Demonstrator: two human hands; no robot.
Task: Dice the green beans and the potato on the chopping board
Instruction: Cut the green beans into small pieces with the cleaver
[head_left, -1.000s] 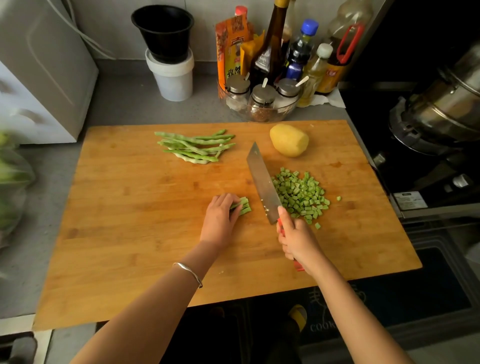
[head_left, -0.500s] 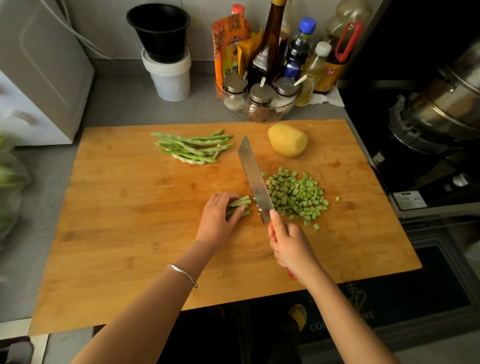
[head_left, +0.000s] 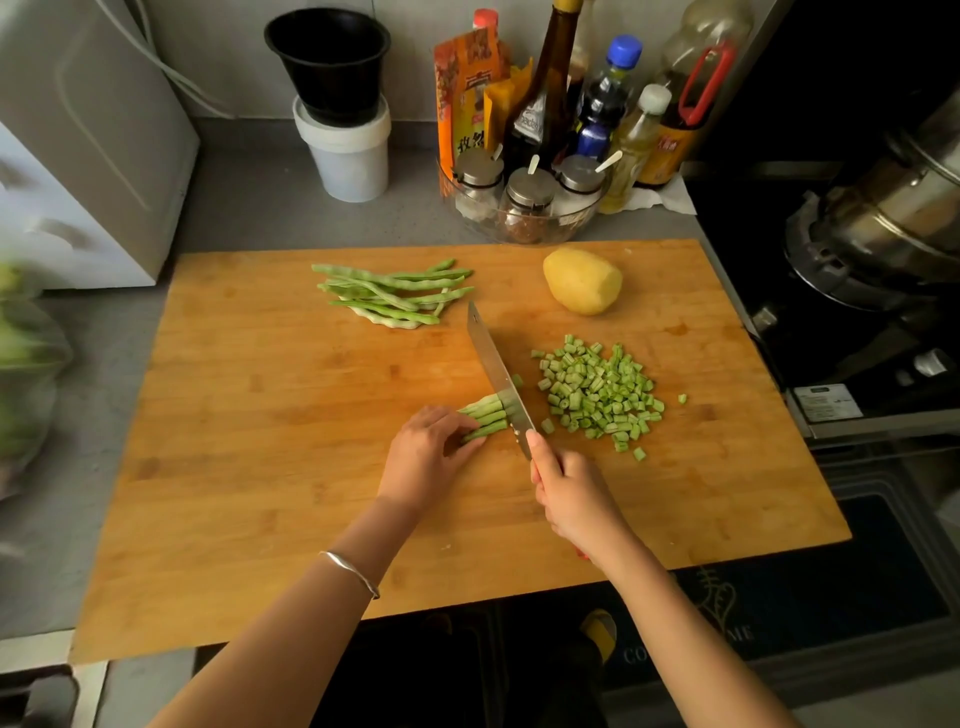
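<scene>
Meanwhile, knife (head_left: 497, 374) meets bean bundle (head_left: 485, 414); left board (head_left: 249, 415) lies bare.

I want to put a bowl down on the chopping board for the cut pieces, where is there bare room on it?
The widest bare stretch of the chopping board is its left half, below the whole green beans and beside the left hand. A narrower patch lies right of the diced beans, below the potato. The middle, around the knife, is crowded.
</scene>
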